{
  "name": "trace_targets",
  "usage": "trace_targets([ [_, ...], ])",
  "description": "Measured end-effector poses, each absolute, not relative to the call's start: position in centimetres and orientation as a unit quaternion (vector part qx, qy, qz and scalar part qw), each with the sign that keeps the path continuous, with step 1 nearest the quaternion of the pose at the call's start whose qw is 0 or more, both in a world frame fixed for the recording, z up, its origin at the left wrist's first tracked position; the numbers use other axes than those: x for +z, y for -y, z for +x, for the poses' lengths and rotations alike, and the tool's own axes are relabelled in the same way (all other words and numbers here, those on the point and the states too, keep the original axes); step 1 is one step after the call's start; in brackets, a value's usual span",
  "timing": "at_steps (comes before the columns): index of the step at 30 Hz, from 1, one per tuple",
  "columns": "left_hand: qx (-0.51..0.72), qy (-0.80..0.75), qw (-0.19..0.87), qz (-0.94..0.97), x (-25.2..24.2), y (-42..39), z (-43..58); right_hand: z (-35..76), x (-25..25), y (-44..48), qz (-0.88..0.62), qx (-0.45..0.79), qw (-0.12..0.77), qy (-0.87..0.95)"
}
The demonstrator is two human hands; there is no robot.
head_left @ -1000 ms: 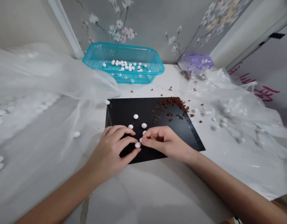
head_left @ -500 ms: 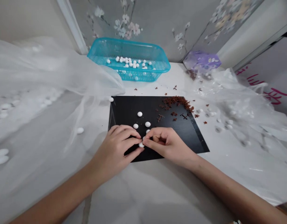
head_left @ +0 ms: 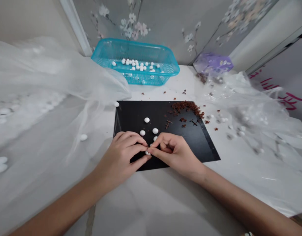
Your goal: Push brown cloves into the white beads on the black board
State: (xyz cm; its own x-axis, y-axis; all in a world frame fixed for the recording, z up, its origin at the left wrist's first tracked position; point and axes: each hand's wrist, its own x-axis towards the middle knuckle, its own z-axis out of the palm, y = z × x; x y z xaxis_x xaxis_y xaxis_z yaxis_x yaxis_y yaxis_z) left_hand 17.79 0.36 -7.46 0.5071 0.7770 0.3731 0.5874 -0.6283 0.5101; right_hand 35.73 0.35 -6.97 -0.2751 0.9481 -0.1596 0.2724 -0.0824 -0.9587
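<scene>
Left hand (head_left: 119, 157) and right hand (head_left: 175, 154) low over a black mat (head_left: 131, 113), with fingers (head_left: 131, 139) narrow and curled, tips close around a small white ball (head_left: 147, 153), maybe pinching it, hard to see. More white balls (head_left: 155, 130) on the mat, just past the hands. Brown bits (head_left: 187, 106) at the far edge of the mat. Beyond the mat, a blue basket (head_left: 153, 78) with white balls inside. On both sides, thin see-through plastic sheets (head_left: 43, 72) over more white balls, and near the wall, a purple bag (head_left: 212, 63).
</scene>
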Motion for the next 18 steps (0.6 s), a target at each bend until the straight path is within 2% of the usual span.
trace_targets([
  [8,0.294,-0.4,0.154,0.854,-7.47,-0.37,17.74,35.79,-6.6,-0.78,-0.515,0.551,0.285,0.592],
  [18,0.283,-0.411,0.127,0.857,-7.17,-0.33,17.94,35.76,-6.46,-0.7,-0.505,0.55,0.287,0.6],
])
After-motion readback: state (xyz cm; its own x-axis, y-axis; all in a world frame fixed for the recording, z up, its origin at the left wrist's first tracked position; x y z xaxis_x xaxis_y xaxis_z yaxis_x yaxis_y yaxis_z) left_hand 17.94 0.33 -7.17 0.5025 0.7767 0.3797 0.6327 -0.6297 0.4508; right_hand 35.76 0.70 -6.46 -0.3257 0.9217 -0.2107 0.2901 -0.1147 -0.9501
